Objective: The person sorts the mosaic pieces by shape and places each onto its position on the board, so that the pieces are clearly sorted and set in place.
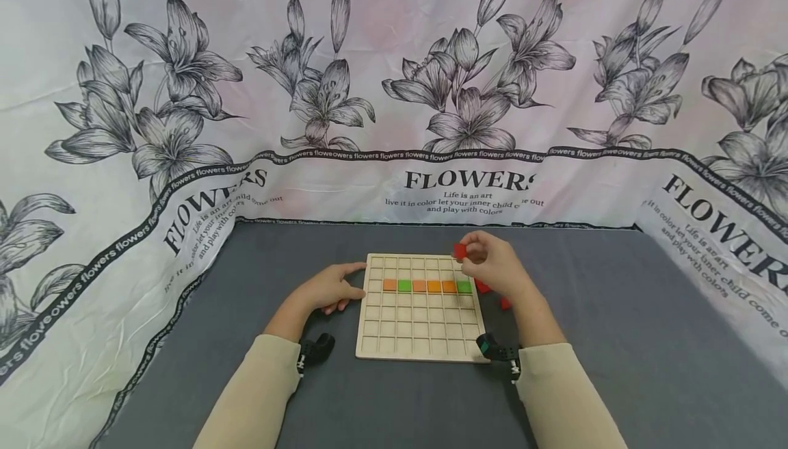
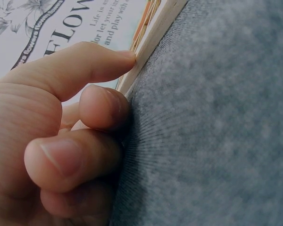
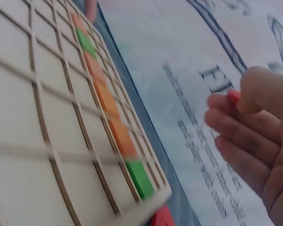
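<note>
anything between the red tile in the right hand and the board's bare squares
Nothing visible: the right hand holds the red tile near the board, where coloured tiles fill only part of one row.

**Sketched lilies [image 1: 470, 120] loom past the right hand [image 1: 495, 267]!**

Here's the pale backdrop [image 1: 345, 192], hanging beyond the left hand [image 1: 326, 288] too, a dark lettered band [image 1: 394, 155] sweeping across it! Bold FLOWERS lettering [image 1: 468, 181] sits beyond the right hand, and the grey tabletop [image 1: 591, 291] spreads out either side of both hands!

Flower-print backdrop [image 1: 382, 113] behind grey tabletop [image 1: 400, 404]
</note>
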The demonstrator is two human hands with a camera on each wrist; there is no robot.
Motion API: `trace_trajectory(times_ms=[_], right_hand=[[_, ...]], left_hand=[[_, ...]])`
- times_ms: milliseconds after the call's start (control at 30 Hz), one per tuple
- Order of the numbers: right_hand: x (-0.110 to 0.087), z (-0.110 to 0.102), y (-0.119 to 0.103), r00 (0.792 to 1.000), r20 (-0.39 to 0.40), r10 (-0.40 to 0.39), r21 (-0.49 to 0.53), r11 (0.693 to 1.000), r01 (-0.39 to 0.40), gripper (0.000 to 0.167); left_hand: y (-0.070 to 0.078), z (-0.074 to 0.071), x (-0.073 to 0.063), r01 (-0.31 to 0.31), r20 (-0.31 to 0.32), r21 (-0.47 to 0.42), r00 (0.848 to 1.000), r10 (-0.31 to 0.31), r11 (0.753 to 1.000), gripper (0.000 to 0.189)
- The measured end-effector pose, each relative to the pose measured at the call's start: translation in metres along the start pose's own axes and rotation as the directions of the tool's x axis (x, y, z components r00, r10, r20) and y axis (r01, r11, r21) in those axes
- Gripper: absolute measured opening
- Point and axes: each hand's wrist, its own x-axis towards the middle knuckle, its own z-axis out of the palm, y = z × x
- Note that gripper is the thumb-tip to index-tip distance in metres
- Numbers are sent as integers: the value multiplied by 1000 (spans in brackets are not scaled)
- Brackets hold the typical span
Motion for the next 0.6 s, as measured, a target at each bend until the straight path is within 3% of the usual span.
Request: trace_trajectory(times_ms=[300, 400, 600], right_hand=[[3, 33, -27, 975, -54, -216, -50, 976, 214, 31], [0, 44, -37, 984, -35, -173, -8, 985, 173, 28], [-1, 73, -47, 998, 55, -21, 97, 995, 15, 26]], left_hand=[[-1, 1, -2, 12, -20, 1, 1000, -12, 1000, 73], [0, 3, -2, 12, -16, -2, 1000, -12, 1000, 74], [0, 3, 1, -12, -16, -13, 1000, 12, 1000, 75]])
